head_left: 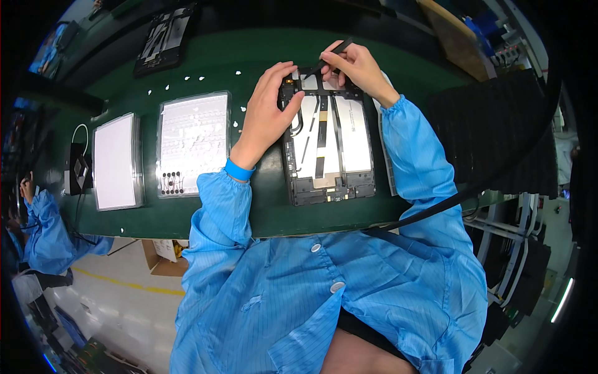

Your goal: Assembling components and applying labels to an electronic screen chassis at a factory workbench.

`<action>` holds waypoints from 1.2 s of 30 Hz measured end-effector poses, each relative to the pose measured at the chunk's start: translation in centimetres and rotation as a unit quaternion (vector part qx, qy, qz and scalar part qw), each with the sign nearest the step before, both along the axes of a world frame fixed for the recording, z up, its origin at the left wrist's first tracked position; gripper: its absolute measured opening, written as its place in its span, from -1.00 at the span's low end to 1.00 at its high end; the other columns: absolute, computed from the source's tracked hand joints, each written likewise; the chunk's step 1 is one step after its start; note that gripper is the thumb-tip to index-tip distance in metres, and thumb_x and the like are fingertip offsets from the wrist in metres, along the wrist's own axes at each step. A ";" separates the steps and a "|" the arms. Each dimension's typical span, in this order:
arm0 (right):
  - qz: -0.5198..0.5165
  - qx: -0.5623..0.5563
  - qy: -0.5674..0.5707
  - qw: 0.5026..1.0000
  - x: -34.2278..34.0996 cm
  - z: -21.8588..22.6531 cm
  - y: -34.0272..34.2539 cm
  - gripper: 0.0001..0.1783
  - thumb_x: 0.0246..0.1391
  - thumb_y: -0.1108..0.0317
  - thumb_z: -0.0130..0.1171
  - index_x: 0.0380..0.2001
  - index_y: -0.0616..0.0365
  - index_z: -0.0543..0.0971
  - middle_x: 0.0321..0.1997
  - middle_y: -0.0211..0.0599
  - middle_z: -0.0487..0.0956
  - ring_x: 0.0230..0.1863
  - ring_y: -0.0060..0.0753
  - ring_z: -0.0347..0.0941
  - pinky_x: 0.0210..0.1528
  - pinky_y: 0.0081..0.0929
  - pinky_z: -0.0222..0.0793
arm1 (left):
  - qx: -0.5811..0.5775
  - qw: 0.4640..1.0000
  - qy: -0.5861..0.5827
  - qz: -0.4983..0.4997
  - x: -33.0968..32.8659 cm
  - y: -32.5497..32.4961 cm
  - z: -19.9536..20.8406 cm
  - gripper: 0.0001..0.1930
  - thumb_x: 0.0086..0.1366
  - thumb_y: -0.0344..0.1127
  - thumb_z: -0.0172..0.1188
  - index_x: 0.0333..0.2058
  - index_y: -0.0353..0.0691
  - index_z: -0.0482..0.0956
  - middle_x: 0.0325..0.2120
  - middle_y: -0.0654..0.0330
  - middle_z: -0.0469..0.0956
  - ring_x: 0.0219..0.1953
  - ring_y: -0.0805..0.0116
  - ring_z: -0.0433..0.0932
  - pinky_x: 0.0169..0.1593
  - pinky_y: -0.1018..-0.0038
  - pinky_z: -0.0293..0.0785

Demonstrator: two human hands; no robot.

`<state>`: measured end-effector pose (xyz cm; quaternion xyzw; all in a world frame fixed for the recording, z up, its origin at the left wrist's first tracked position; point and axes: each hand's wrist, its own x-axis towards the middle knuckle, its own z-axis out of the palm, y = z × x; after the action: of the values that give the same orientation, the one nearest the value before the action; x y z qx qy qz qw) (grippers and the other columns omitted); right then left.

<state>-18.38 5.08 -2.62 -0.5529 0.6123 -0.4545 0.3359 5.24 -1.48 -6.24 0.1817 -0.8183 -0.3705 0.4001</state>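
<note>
An opened tablet (352, 134) lies on the green table before me, its metal plates, black flex cables and dark circuit parts exposed. My left hand (269, 103) rests at its upper left corner, fingers stretched out and the thumb spread apart over the edge. In my right hand (355, 65) is a slim black tool that looks like tweezers (321, 64), pinched between thumb and fingers. The tool slants down to the left, its point over the tablet's upper left part; whether it touches cannot be made out.
Left of the tablet lie a clear-edged sheet with small dark stickers (194, 140) and a stack of white sheets (116, 163). White scraps dot the green table (268, 209). Another opened tablet (165, 40) lies far left. A black ridged mat (498, 131) is at right; a black cable (492, 181) crosses there.
</note>
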 end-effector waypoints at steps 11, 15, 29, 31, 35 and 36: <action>-0.024 -0.074 -0.054 0.996 0.8 -0.3 0.5 -0.72 0.35 0.20 0.14 -0.13 0.25 0.53 -0.44 -0.29 0.60 -0.55 -0.61 0.52 -0.59 -0.72 0.38 | -0.006 1.000 0.011 0.004 -0.1 0.0 -0.1 -0.55 0.23 -0.35 0.29 0.10 -0.27 0.48 0.15 0.02 0.46 0.19 0.04 0.47 0.24 0.32 0.37; -0.022 -0.030 -0.025 0.999 0.5 -0.5 -0.1 -0.68 0.35 0.16 0.14 -0.11 0.25 0.54 -0.45 -0.31 0.58 -0.55 -0.61 0.53 -0.60 -0.71 0.40 | 0.016 1.000 0.006 0.013 0.2 0.4 0.7 -0.58 0.21 -0.37 0.31 0.05 -0.27 0.49 0.14 0.02 0.47 0.17 0.04 0.48 0.22 0.32 0.38; -0.034 -0.018 -0.001 0.999 1.3 -0.2 0.0 -0.70 0.32 0.18 0.18 -0.15 0.23 0.55 -0.46 -0.35 0.59 -0.51 -0.63 0.57 -0.59 -0.76 0.40 | -0.044 0.998 -0.016 0.043 0.3 0.6 1.3 -0.76 0.17 -0.39 0.30 -0.15 -0.22 0.61 0.03 0.11 0.52 0.01 0.05 0.56 0.01 0.31 0.51; -0.032 -0.014 -0.008 0.999 1.4 0.0 0.0 -0.71 0.31 0.18 0.19 -0.16 0.22 0.55 -0.46 -0.36 0.59 -0.51 -0.63 0.57 -0.59 -0.76 0.39 | -0.061 0.997 -0.022 0.041 0.2 0.6 1.4 -0.75 0.18 -0.39 0.30 -0.14 -0.19 0.62 0.03 0.11 0.52 0.01 0.06 0.56 0.00 0.32 0.52; -0.030 -0.021 -0.025 0.999 1.5 -0.4 -0.3 -0.74 0.30 0.20 0.21 -0.17 0.19 0.55 -0.47 -0.39 0.59 -0.52 -0.64 0.56 -0.60 -0.77 0.37 | -0.118 0.991 -0.046 0.042 0.4 0.2 1.6 -0.79 0.19 -0.36 0.29 -0.17 -0.16 0.68 -0.03 0.13 0.55 0.04 0.08 0.55 0.06 0.26 0.49; -0.033 -0.025 -0.027 0.999 1.6 -0.3 -0.2 -0.74 0.30 0.20 0.21 -0.17 0.19 0.55 -0.47 -0.39 0.59 -0.52 -0.64 0.56 -0.60 -0.77 0.37 | -0.174 0.982 -0.059 0.040 0.4 0.0 1.7 -0.80 0.20 -0.35 0.29 -0.19 -0.14 0.70 -0.06 0.15 0.57 0.04 0.09 0.54 0.08 0.24 0.47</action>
<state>-16.82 4.84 -2.94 -0.5281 0.6092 -0.4955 0.3231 5.68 -1.51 -4.51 0.1636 -0.8844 -0.1946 0.3914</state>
